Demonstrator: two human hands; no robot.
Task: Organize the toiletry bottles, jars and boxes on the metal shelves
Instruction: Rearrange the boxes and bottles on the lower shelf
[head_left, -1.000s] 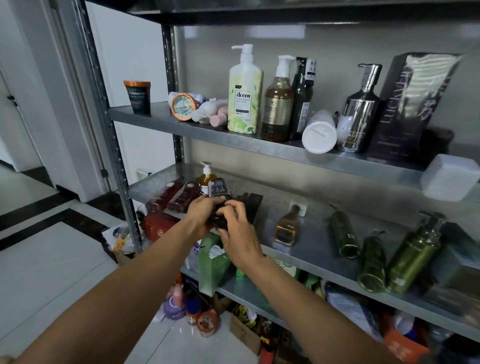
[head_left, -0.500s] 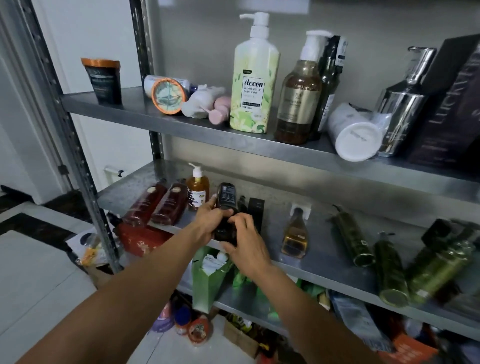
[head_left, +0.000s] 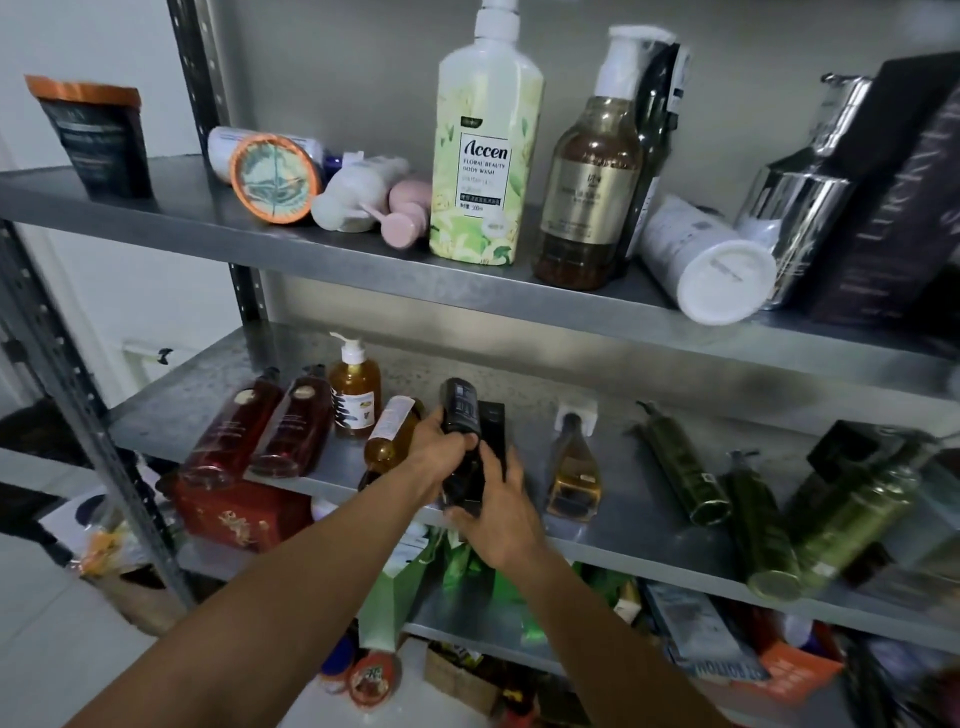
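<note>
Both hands hold a black bottle (head_left: 460, 415) over the front of the middle metal shelf (head_left: 623, 540). My left hand (head_left: 434, 454) grips its upper body; my right hand (head_left: 498, 512) wraps its lower end. A black box (head_left: 493, 431) lies right behind it. Left of my hands lie two red bottles (head_left: 265, 426), an upright amber pump bottle (head_left: 355, 389) and a tipped amber bottle (head_left: 389, 434). To the right lie a small amber bottle (head_left: 574, 467) and several green bottles (head_left: 753, 519).
The upper shelf (head_left: 363, 260) carries a dark jar (head_left: 96, 140), an orange-rimmed tin (head_left: 275, 179), a green Accen body wash (head_left: 485, 156), a brown pump bottle (head_left: 589, 192), a tipped white tube (head_left: 706, 260), a chrome bottle (head_left: 800, 208) and a dark box (head_left: 893, 208). Boxes and bags crowd the space below.
The camera has moved closer to the shelves. Both hands stay on the black bottle, which now sits further in over the middle shelf beside the black box.
</note>
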